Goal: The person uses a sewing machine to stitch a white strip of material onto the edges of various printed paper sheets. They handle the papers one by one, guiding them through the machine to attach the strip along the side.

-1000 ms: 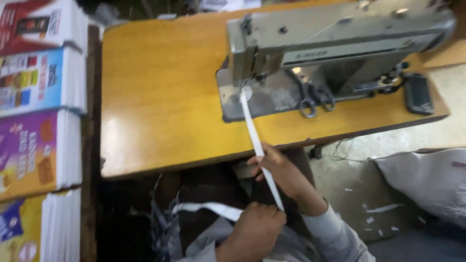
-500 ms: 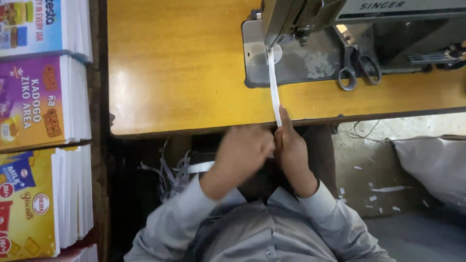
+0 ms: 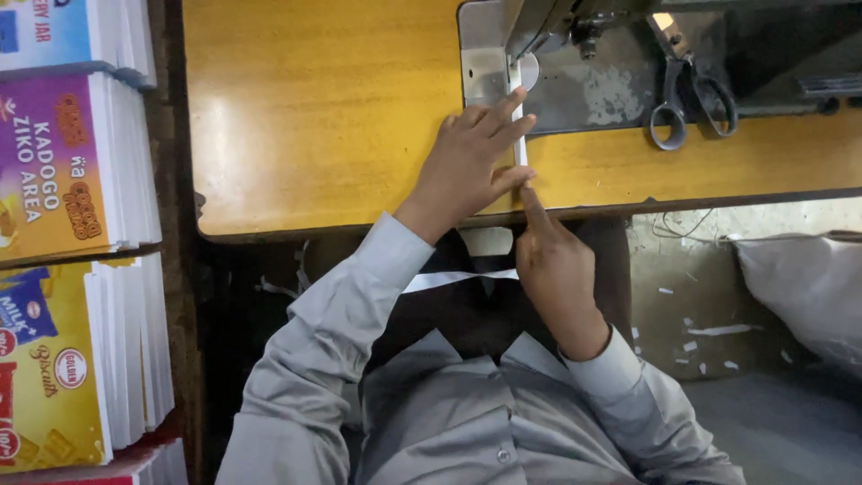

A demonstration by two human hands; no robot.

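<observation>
Flat, left hand [image 3: 467,171], narrow white strip [image 3: 518,135], glossy wooden table [image 3: 314,108]

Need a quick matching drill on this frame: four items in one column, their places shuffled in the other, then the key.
Column one:
1. scissors
2. white strip
3. left hand
4. stacked printed cartons

Column two:
A. flat on the wooden table, fingers laid on the strip
B. along the left edge of the view, beside the table
C. lying on the bed of the sewing machine, handles toward the person
D. running from under the machine's foot toward the table's near edge

Pairs: 1-C, 2-D, 3-A, 4-B
</observation>
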